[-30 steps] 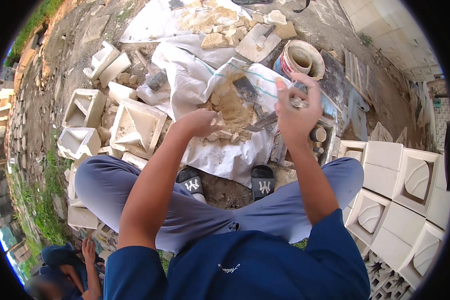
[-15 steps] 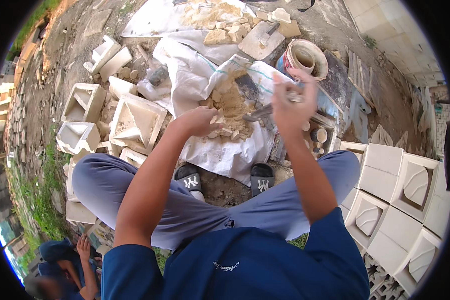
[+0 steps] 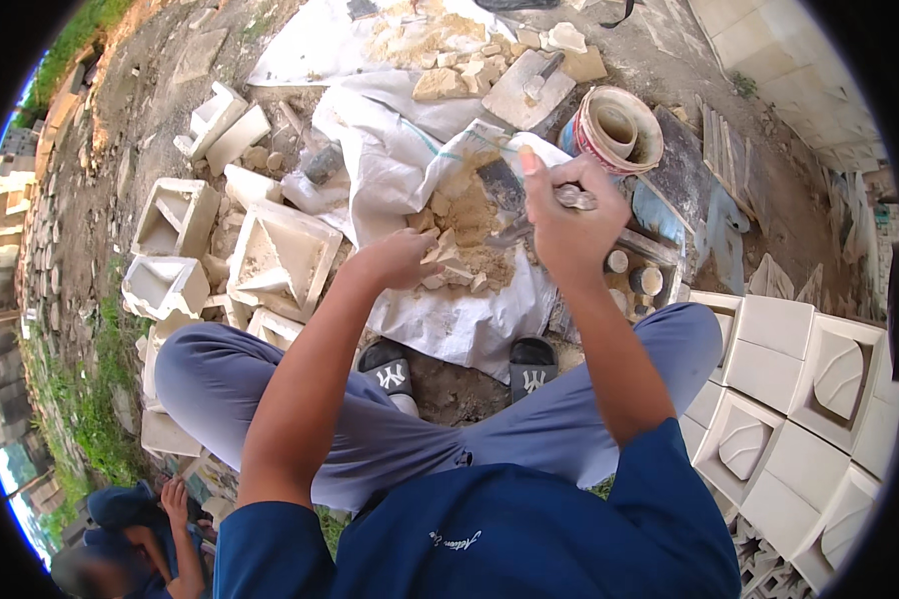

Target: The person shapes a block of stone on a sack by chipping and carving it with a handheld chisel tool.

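the person is sitting low on the ground with knees apart, and both hands are working over a white sack (image 3: pixel 440 319) that is lying spread out in front of the sandals (image 3: pixel 459 369). the left hand (image 3: pixel 400 258) is curling around a pale stone chunk (image 3: pixel 448 252) at the near edge of a heap of sandy rubble (image 3: pixel 469 225) that is resting on the sack; the fingers are gripping the chunk. the right hand (image 3: pixel 569 215) is hovering above the far right side of the sack, closing around the handle of a metal trowel (image 3: pixel 514 210), whose dark blade is pointing down toward the rubble. just beyond the sack, to its right, a round bucket (image 3: pixel 619 128) with a red rim is standing upright. left of the sack, several hollow white concrete blocks (image 3: pixel 280 260) are lying jumbled on the dirt. right of the sack, beside the person's right knee, neat white blocks (image 3: pixel 819 369) are sitting side by side. well behind the sack, at the lower left, another person (image 3: pixel 140 539) in blue is crouching.
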`<state>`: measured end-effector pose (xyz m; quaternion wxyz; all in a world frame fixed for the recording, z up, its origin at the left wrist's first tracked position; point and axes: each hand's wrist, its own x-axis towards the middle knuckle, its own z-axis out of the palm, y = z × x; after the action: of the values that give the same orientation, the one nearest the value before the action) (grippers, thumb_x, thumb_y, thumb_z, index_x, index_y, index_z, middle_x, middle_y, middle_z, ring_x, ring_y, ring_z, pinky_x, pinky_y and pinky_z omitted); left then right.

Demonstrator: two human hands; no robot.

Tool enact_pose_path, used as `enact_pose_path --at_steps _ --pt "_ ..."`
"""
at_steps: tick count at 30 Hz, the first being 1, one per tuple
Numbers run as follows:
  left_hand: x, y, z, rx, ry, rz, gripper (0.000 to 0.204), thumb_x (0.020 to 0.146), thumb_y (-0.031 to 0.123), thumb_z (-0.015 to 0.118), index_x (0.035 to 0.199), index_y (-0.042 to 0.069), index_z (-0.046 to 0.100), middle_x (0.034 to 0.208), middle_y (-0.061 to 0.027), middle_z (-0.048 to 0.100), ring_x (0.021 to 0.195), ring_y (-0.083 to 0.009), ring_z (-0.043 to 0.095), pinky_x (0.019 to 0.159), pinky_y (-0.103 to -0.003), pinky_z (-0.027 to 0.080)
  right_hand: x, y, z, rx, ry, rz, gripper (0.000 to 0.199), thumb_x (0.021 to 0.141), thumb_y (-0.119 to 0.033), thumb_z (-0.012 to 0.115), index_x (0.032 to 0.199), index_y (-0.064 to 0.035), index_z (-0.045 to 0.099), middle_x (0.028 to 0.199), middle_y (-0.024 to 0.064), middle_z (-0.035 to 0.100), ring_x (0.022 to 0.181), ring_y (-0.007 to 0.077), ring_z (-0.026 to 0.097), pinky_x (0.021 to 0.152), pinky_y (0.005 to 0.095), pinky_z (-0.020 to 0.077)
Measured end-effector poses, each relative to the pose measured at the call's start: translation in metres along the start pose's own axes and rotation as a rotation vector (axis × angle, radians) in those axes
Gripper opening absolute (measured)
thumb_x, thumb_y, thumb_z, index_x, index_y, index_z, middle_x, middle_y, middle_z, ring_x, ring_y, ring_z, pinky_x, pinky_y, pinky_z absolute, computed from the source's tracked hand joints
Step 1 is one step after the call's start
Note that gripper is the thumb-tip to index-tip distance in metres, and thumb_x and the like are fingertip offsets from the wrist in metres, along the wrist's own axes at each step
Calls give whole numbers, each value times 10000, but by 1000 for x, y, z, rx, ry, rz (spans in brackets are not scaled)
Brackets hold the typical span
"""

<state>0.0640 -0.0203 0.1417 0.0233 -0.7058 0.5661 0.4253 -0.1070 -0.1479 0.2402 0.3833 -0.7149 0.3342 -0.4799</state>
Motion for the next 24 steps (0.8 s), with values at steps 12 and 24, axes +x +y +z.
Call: enact_pose_path --at_steps 12,24 --pt "-9 -23 6 -42 84 -9 497 967 434 600 1321 86 573 1297 -234 577 1196 -395 562 1028 -460 443 10 61 43 230 -180 288 334 911 -160 715 625 -55 578 560 -60 532 536 19 424 478 274 327" --pt "-27 -34 3 -98 175 7 535 956 463 583 1328 80 551 1309 -195 584 1222 -358 563 1016 -451 461 19 21 76 512 -282 74 308 898 -76 691 643 -38 522 586 -62 484 551 20 404 473 249 306"
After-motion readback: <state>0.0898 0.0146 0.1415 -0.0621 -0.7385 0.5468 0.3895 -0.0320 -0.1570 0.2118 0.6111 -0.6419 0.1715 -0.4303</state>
